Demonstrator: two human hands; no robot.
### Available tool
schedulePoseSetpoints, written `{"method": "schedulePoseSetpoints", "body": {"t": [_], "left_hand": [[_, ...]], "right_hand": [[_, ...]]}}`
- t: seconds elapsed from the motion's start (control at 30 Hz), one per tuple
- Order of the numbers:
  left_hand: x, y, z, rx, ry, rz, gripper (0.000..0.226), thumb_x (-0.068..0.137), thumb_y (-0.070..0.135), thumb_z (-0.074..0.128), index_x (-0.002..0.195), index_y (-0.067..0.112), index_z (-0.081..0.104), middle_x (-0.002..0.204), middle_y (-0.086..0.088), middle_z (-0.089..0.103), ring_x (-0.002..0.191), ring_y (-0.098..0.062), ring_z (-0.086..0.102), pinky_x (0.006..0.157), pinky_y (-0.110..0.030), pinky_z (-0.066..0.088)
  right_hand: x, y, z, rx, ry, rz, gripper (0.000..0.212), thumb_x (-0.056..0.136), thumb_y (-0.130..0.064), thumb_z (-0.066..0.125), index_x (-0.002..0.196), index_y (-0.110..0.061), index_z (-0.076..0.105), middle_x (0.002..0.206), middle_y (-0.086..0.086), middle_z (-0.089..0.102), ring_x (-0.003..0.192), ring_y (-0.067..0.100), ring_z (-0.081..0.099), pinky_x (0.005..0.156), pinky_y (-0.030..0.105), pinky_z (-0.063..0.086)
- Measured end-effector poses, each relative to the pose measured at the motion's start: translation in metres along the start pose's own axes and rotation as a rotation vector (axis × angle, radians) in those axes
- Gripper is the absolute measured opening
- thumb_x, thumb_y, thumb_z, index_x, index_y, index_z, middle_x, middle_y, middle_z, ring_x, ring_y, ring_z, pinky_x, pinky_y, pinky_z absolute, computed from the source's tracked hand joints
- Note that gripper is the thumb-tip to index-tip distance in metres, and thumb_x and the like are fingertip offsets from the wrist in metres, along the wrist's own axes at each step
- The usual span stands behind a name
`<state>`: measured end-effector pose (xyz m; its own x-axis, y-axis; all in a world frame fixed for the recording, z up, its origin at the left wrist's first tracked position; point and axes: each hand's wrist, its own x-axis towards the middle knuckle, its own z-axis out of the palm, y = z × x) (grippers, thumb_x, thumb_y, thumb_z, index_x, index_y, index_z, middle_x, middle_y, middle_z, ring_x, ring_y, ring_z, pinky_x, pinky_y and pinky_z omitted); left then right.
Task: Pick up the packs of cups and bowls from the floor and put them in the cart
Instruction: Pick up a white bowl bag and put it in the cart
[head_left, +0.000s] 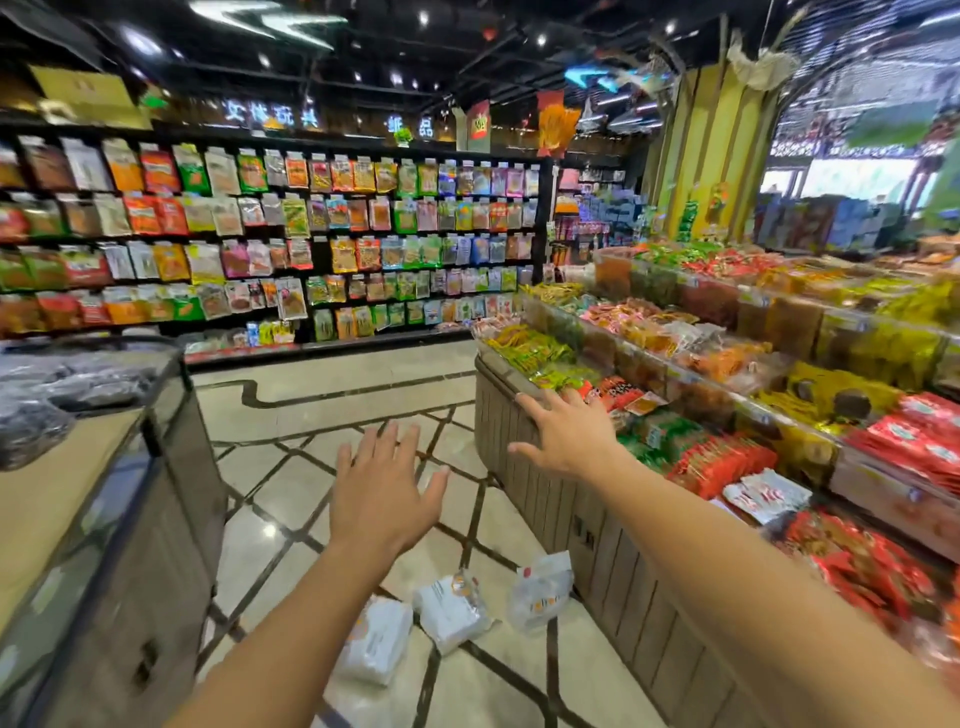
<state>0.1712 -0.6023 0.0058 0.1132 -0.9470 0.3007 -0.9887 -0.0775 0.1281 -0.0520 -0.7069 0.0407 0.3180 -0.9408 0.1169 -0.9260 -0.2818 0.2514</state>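
Three white plastic-wrapped packs lie on the tiled floor below my arms: one pack (375, 642) partly hidden by my left forearm, a second pack (451, 610) beside it, and a clear bagged pack (540, 592) leaning close to the display's base. My left hand (384, 493) is stretched out in the air above the floor, fingers spread, holding nothing. My right hand (563, 436) is also spread and empty, hovering by the rim of the snack display. No cart is in sight.
A wood-panelled snack display (561, 525) full of packets runs along the right. A glass-topped counter (104, 519) stands at the left. A wall of hanging snack bags (291, 239) closes the far end. Tiled floor (322, 395) stretches between them.
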Motion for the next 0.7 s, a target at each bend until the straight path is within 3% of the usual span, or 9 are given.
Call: {"method": "schedulePoseSetpoints", "body": {"t": [0.2,0.7], "left_hand": [[0.089,-0.024,0.044,0.042,-0.005,-0.041,0.074,0.101,0.06,0.035,0.164,0.022,0.026,0.171,-0.008,0.027,0.158,-0.03,0.02,0.127,-0.05,0.012],[0.31,-0.051,0.169,0.128,-0.082,-0.091,0.075,0.101,0.062,0.029,0.164,0.021,0.026,0.169,-0.008,0.031,0.157,-0.031,0.023,0.126,-0.054,0.014]], "right_hand": [[0.071,-0.001,0.035,0.117,0.044,0.038,0.085,0.095,-0.079,0.032,0.164,-0.032,0.015,0.167,0.011,0.029,0.149,0.039,0.033,0.114,0.059,0.035],[0.296,0.027,0.131,0.187,0.053,-0.037,0.084,0.097,-0.075,0.035,0.165,-0.029,0.015,0.167,0.011,0.029,0.15,0.038,0.031,0.114,0.055,0.033]]}}
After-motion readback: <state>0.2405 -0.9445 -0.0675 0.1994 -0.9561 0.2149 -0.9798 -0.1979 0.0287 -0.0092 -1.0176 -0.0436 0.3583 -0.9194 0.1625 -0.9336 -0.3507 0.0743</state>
